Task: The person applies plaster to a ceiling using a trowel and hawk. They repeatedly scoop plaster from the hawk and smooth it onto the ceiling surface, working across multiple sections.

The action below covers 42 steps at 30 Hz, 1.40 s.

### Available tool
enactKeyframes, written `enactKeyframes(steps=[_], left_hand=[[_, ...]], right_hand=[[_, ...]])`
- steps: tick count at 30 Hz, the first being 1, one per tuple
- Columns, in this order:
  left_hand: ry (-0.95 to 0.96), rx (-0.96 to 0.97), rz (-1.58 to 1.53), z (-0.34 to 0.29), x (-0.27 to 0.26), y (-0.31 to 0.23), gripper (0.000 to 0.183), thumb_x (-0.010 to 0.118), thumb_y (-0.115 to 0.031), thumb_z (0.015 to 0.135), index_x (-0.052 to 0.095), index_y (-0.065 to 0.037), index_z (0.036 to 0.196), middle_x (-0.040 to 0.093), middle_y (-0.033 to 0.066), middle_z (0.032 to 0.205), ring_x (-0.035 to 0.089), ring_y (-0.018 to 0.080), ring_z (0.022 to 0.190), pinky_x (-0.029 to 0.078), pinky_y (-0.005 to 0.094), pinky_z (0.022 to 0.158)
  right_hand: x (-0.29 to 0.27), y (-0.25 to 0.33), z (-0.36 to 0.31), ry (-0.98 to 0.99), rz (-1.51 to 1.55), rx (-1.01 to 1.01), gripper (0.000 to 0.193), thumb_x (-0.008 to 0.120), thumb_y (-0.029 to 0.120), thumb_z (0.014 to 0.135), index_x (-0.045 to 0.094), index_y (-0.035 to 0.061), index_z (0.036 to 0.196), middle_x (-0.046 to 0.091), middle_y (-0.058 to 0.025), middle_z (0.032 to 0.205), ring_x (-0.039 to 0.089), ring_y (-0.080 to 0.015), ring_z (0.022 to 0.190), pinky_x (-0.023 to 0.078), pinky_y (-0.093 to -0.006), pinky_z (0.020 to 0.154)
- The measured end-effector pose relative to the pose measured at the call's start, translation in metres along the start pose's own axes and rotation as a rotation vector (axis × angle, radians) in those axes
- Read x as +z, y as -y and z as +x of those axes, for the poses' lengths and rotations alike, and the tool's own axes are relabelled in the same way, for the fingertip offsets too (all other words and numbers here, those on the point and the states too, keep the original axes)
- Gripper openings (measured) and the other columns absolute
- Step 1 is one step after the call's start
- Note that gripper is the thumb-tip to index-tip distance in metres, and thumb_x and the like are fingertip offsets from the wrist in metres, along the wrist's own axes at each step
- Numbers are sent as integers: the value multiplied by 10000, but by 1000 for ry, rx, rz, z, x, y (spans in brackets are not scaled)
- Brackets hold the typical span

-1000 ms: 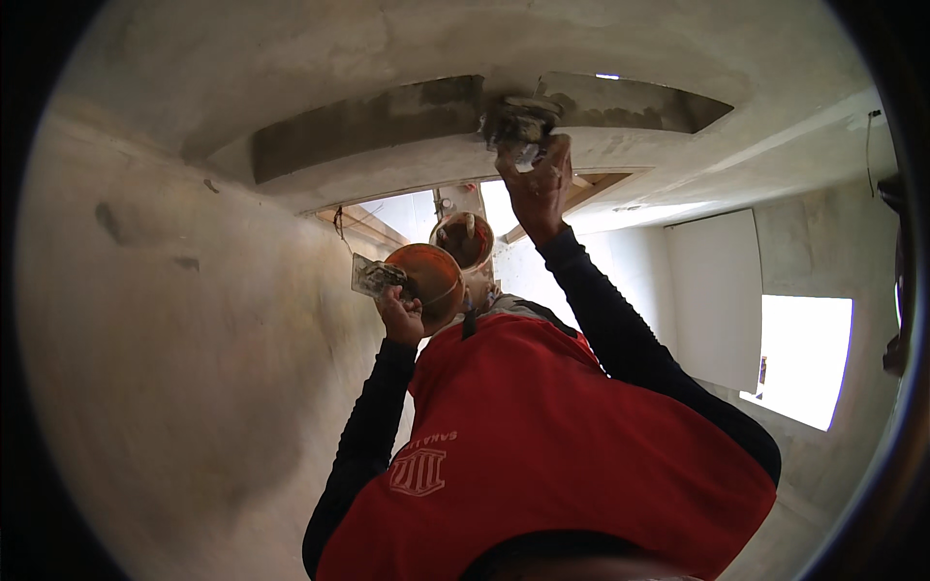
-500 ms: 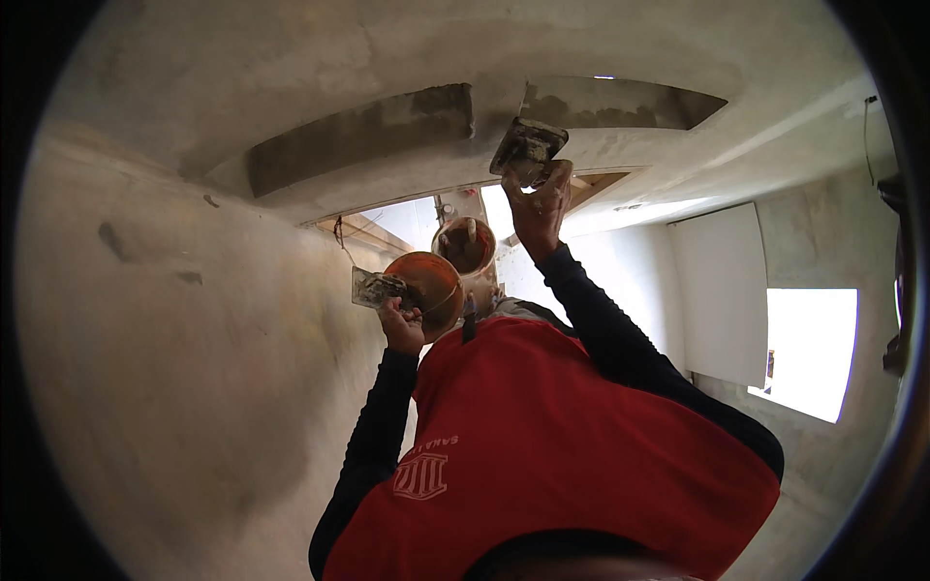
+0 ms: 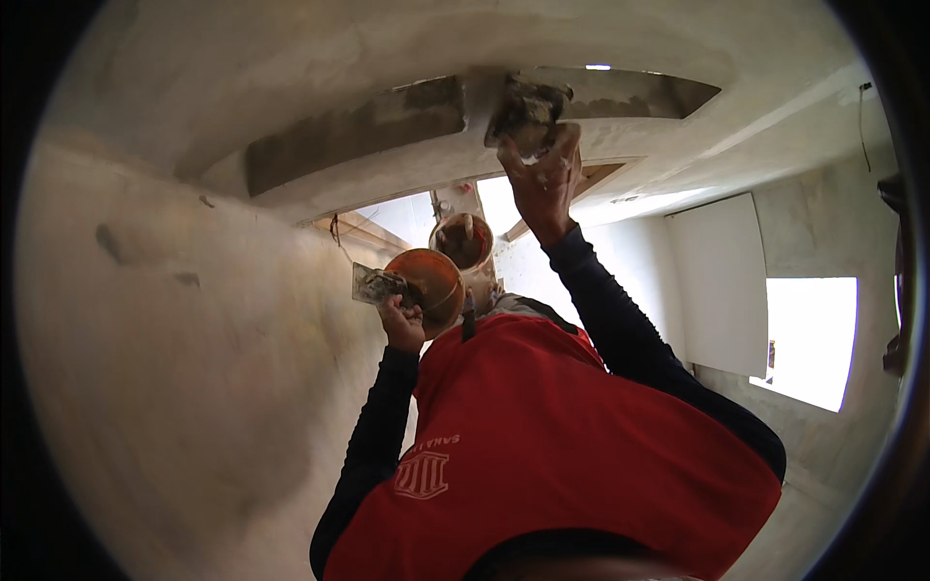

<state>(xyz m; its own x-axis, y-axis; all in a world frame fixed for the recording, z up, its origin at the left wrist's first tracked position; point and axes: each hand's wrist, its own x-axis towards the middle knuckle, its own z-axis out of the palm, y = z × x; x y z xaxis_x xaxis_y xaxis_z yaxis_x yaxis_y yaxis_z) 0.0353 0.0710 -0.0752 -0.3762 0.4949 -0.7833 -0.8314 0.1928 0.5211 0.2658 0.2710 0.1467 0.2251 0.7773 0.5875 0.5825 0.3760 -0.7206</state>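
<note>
My right hand (image 3: pixel 544 184) is raised with its fingers closed round a mortar-smeared plastering trowel (image 3: pixel 523 111). The trowel's blade is up against the plastered wall, at the pier between two dark recessed openings (image 3: pixel 363 140), (image 3: pixel 635 97). Lower and to the left, my left hand (image 3: pixel 402 324) grips a second trowel-like tool (image 3: pixel 378 284) with a flat, plaster-crusted plate. That tool overlaps the rim of an orange bucket (image 3: pixel 431 266). Whether its plate carries fresh plaster I cannot tell.
A second bucket (image 3: pixel 461 240) with grey contents stands beyond the orange one. A plastered wall (image 3: pixel 174 358) runs close along my left. Wooden boards (image 3: pixel 368 235) lie beneath the recessed wall. To the right are a white panel (image 3: pixel 717 286) and a bright opening (image 3: pixel 809 339).
My right hand and its trowel have moved up along the pier between the recesses. The left hand and its tool have stayed nearly still.
</note>
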Motion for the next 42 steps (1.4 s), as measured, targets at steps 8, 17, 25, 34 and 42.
enactKeyframes(steps=[8, 17, 25, 34, 42], left_hand=[[-45, 7, 20, -1, 6, -3, 240, 587, -185, 895, 405, -184, 738, 314, -21, 563, 357, 131, 508, 467, 376, 725], [-49, -3, 13, 6, 1, -5, 216, 594, -192, 893, 421, -178, 764, 317, -19, 563, 359, 131, 508, 467, 368, 708], [-52, -16, -8, 8, -7, -5, 198, 593, -207, 898, 424, -170, 802, 321, -15, 570, 380, 136, 513, 468, 369, 694], [-40, -6, -14, 8, -1, -10, 192, 586, -185, 893, 420, -172, 798, 323, -16, 582, 353, 131, 521, 456, 380, 725], [-44, -29, 33, 12, 0, -13, 113, 573, -231, 921, 509, -137, 921, 351, -27, 672, 371, 97, 546, 473, 322, 688]], right_hand=[[6, -5, 8, -81, -6, -301, 572, 816, 177, 774, 434, -45, 1137, 565, -255, 995, 596, -442, 837, 508, -497, 718], [14, 4, 15, 53, 73, -231, 548, 825, 125, 768, 454, -14, 1146, 570, -211, 992, 600, -357, 842, 510, -451, 708], [6, 6, 1, -5, 74, -190, 551, 828, 139, 766, 449, -21, 1132, 581, -213, 975, 608, -355, 813, 522, -432, 706], [20, -17, -22, 114, 25, -97, 525, 816, 145, 776, 447, -33, 1105, 566, -233, 953, 602, -406, 811, 497, -489, 684], [40, -29, -30, 3, 77, -117, 498, 825, 139, 782, 481, -45, 1092, 569, -216, 902, 581, -351, 735, 481, -455, 628]])
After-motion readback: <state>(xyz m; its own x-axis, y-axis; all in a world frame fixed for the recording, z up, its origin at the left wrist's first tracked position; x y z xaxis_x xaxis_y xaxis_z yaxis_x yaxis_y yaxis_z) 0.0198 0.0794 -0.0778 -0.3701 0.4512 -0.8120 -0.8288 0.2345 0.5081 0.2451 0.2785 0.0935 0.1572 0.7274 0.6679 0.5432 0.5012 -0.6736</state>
